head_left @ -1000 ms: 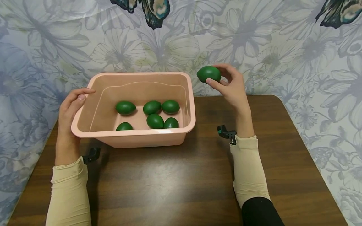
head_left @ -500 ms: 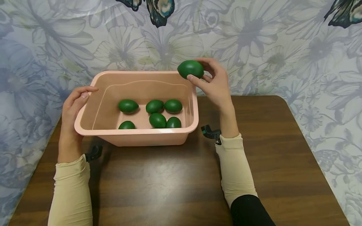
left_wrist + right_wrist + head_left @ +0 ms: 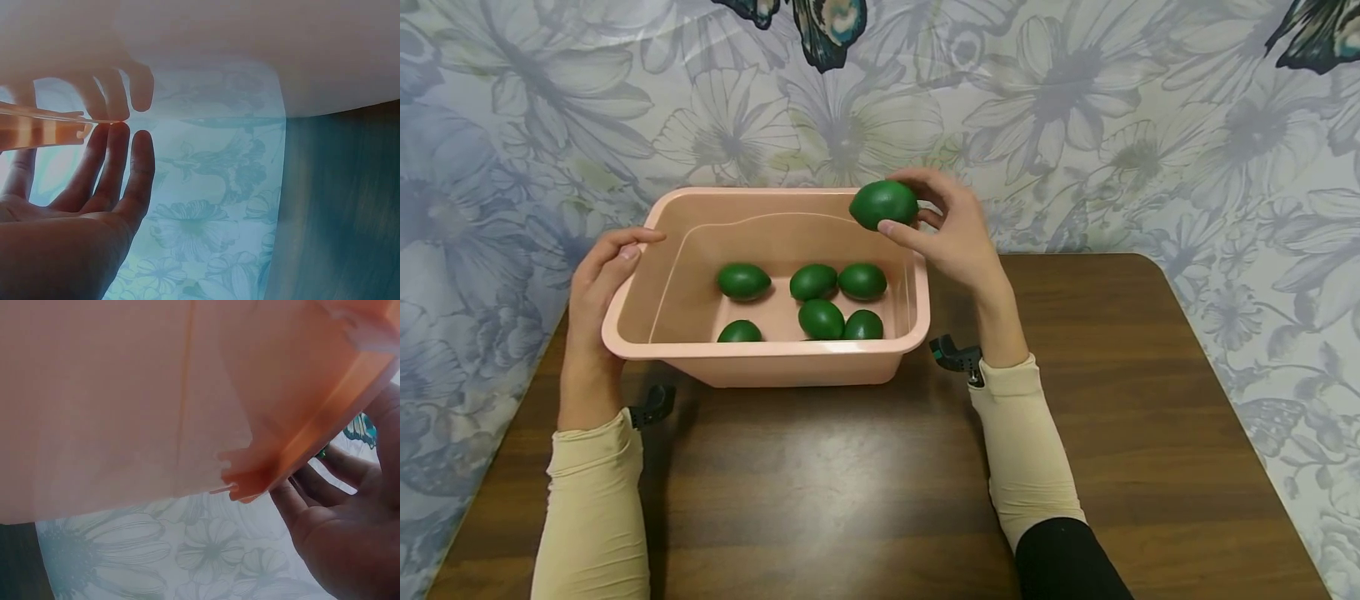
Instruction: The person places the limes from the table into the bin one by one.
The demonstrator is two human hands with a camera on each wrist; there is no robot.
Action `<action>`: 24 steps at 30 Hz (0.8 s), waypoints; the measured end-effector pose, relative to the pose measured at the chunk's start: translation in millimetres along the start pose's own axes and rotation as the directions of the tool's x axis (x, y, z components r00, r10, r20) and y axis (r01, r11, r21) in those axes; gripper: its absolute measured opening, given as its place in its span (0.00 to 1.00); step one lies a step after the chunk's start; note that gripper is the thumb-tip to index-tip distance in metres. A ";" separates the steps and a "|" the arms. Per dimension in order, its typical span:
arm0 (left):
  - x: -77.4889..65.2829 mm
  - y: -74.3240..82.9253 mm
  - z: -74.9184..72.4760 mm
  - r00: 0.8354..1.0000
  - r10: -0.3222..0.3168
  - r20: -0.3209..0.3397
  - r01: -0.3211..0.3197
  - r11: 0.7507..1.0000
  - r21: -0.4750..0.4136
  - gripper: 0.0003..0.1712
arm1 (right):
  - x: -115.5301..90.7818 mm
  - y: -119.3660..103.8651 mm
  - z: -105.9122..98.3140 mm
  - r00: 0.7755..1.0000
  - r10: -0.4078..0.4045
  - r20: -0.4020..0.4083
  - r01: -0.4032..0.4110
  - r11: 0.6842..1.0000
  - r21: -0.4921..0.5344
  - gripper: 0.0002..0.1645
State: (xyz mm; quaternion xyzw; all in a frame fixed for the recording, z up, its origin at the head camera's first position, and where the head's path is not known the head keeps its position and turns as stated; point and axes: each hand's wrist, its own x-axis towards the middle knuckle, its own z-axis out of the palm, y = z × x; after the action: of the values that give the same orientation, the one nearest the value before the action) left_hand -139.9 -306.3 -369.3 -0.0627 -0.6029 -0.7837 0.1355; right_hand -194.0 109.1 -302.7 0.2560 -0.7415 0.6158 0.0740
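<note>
In the head view my right hand [image 3: 951, 221] pinches a glossy dark green lime [image 3: 883, 205] between thumb and fingers, over the back right corner of a pink plastic basin [image 3: 767, 351]. Several similar limes [image 3: 822, 320] lie on the basin's floor, spread left and right; the front ones are partly hidden by the near rim. My left hand [image 3: 598, 308] holds the basin's left rim, its fingertips against the outer wall in the left wrist view. The right wrist view shows the basin's outside beside my right hand [image 3: 350, 519], with the lime almost wholly hidden behind the rim.
A dark brown wooden table [image 3: 820, 483] bears the basin near its far edge. Behind it stands a flower-patterned wall covering [image 3: 1075, 125] with butterfly prints. Small black wrist mounts [image 3: 955, 356] stick out from both sleeves.
My right hand has carried the lime leftward from beside the basin to over its back right corner, dipping slightly in the last half second. The left hand keeps its hold on the rim.
</note>
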 end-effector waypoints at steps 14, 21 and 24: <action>-0.5 0.3 -0.3 1.000 0.000 -0.006 0.000 1.000 0.025 0.21 | -1.7 -7.2 0.2 0.998 0.050 0.039 -0.054 0.992 0.114 0.20; -0.9 0.9 -0.2 1.000 -0.005 -0.004 0.005 1.000 0.022 0.21 | -2.3 -7.1 0.1 0.999 0.035 0.006 -0.036 0.995 0.093 0.17; -1.0 0.7 0.8 1.000 -0.008 -0.005 0.008 1.000 0.030 0.21 | -3.3 -6.7 0.7 0.999 0.031 -0.012 -0.030 0.996 0.083 0.17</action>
State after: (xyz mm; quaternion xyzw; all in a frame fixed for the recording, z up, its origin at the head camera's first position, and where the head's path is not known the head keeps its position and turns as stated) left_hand -138.7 -305.5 -368.6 -0.0565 -0.6144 -0.7753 0.1348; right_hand -187.9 108.7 -298.4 0.2435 -0.7187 0.6486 0.0589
